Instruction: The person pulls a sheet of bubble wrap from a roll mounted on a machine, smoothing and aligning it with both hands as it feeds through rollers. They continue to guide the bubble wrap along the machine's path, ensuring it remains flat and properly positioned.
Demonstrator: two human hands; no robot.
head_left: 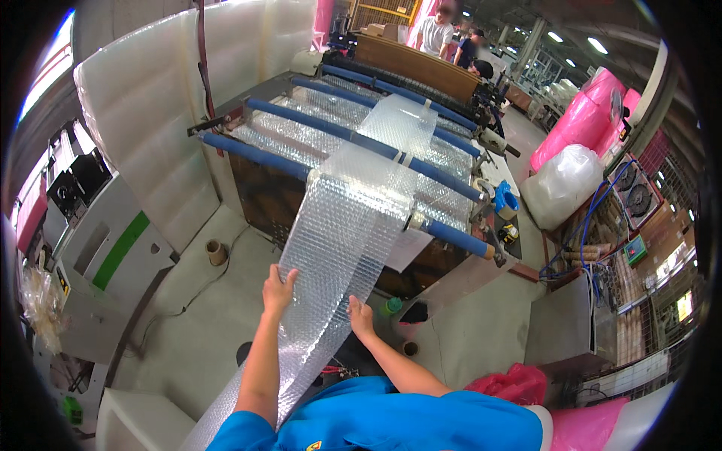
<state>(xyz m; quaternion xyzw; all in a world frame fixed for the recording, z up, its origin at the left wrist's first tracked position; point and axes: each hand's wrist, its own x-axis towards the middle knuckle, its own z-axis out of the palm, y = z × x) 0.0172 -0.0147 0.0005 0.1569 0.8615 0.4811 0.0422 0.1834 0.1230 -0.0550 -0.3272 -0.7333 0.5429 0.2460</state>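
Far L: grey machine cabinet [113, 301], smooth panels w/ a slanted green stripe. Next to it, a tall white wrapped bundle [150, 128] bulges in soft, shiny plastic; upright prob. b/c it takes less floor that way. On the floor nearby is a short brown cardboard tube [216, 252], hollow.

Then the L hand [279, 292], closed on the L edge of the bubble-wrap strip [331, 240], thumb on top. Strip = clear, thin, silvery where light hits, dimpled all over; it comes off the rack, slopes down btwn the hands & trails off low L past the L forearm. Front blue roller [252, 152] is long & round; strip drapes over it, prob. so it's held up & bends w/o creasing.

R hand [362, 319] pinches the R edge, thumb up; its other fingers are partly hidden, so exact grip is hard to tell. One hand per edge looks meant to keep the width spread & flat. Above it, a white paper sheet [406, 250] hangs below the roller, flat & limp.

Further R: blue tape roll [507, 199], a glossy ring at the rack's side, prob. for easy reach. Then a puffy, translucent white bag [564, 184], rounded & wrinkly, & beyond it a fat pink roll [579, 113] in slick film.
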